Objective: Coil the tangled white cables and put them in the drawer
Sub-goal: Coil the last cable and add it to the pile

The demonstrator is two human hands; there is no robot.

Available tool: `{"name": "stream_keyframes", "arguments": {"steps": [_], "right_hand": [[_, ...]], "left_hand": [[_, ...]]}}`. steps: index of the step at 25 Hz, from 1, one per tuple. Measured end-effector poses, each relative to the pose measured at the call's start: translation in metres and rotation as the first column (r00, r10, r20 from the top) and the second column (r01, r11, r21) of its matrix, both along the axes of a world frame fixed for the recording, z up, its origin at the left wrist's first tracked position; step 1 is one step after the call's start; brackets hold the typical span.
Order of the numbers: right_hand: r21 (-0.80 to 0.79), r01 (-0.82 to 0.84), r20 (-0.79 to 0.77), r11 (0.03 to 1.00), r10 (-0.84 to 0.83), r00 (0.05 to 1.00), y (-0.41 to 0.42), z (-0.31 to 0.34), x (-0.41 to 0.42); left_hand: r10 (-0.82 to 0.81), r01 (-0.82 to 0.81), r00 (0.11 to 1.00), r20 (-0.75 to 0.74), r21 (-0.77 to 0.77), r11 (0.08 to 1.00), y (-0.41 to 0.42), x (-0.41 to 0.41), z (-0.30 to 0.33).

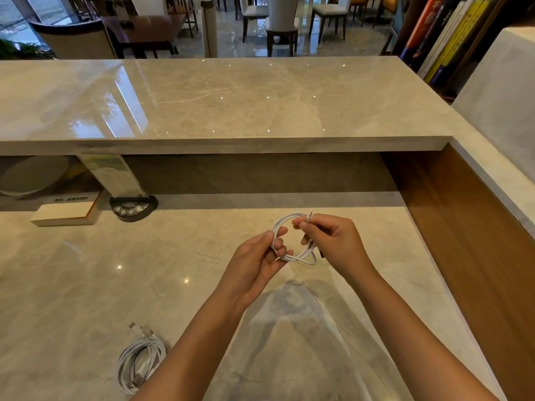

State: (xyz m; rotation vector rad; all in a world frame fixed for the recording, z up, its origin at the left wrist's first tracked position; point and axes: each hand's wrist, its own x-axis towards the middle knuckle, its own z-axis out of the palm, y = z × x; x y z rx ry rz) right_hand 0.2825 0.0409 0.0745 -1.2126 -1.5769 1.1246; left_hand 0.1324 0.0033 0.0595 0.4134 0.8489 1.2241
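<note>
Right of centre, above the desk (86, 285): left hand (254, 264) pinching one side of a small white coil (292, 257), right hand (333, 241) closed on the other side. Lower left: second cable (139, 360), coiled, lying loose.

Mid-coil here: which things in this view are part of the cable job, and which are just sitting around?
Part of the job:
- white cable loop, held by left hand and right hand
- coiled white cables on the lower counter

Just lying about:
- white box
- black button base with clear sign holder
- books
</note>
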Motion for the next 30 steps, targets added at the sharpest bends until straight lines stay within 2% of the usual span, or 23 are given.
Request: {"name": "stream_keyframes", "arguments": {"steps": [2,3,5,8,11,13,16,18,20,22,24,26,27,28,30], "right_hand": [[0.027,0.042,0.059,0.999,-0.044,0.997,0.002,0.002,0.002],[0.029,0.093,0.037,0.995,-0.094,0.995,0.004,0.004,0.005],[-0.021,0.177,-0.108,0.984,-0.179,0.978,0.007,0.012,0.013],[-0.152,0.215,-0.327,0.965,-0.255,0.910,0.009,0.019,0.024],[-0.246,0.275,-0.443,0.930,-0.360,0.821,0.006,0.019,0.026],[-0.245,0.207,-0.457,0.947,-0.301,0.837,0.002,0.024,0.023],[-0.179,0.131,-0.308,0.975,-0.182,0.934,0.002,0.034,0.018],[-0.117,0.247,-0.169,0.962,-0.264,0.950,0.008,0.036,0.017],[0.021,0.301,0.076,0.953,-0.301,0.950,0.014,0.035,0.017],[0.077,0.132,0.454,0.988,-0.153,0.878,0.020,0.034,0.015],[-0.078,-0.072,0.705,0.994,0.106,0.701,0.025,0.037,0.013],[-0.235,-0.199,0.759,0.951,0.308,0.574,0.028,0.041,0.015],[-0.279,-0.239,0.759,0.930,0.366,0.538,0.029,0.041,0.017],[-0.306,-0.272,0.744,0.912,0.407,0.530,0.030,0.042,0.020],[-0.345,-0.335,0.657,0.877,0.481,0.580,0.028,0.042,0.023]], "left_hand": [[0.028,-0.028,0.999,-0.039,-0.019,0.999,0.001,-0.002,-0.002],[0.036,-0.038,0.998,-0.060,-0.035,0.999,0.001,-0.003,-0.003],[0.051,-0.055,0.997,-0.064,-0.066,0.996,0.001,-0.006,-0.004],[0.043,-0.045,0.999,-0.026,-0.073,0.996,0.002,-0.008,0.000],[0.035,-0.038,0.999,-0.031,-0.071,0.997,0.005,-0.004,0.004],[0.044,-0.049,0.997,-0.057,-0.079,0.996,0.006,-0.004,0.005],[0.005,-0.014,0.987,-0.158,-0.056,0.998,0.006,-0.007,0.008],[-0.044,0.043,0.974,-0.222,-0.009,0.999,0.004,-0.006,0.012],[-0.099,0.119,0.941,-0.323,0.043,0.992,0.002,-0.004,0.017],[-0.150,0.202,0.860,-0.488,0.054,0.978,0.002,-0.004,0.021],[-0.196,0.277,0.752,-0.629,0.031,0.960,0.002,-0.008,0.023],[-0.219,0.325,0.690,-0.690,0.025,0.945,0.000,-0.011,0.024],[-0.218,0.331,0.683,-0.697,0.030,0.943,-0.001,-0.011,0.024],[-0.208,0.321,0.691,-0.692,0.036,0.946,-0.001,-0.012,0.022],[-0.176,0.267,0.739,-0.651,0.043,0.963,0.000,-0.013,0.017]]}}
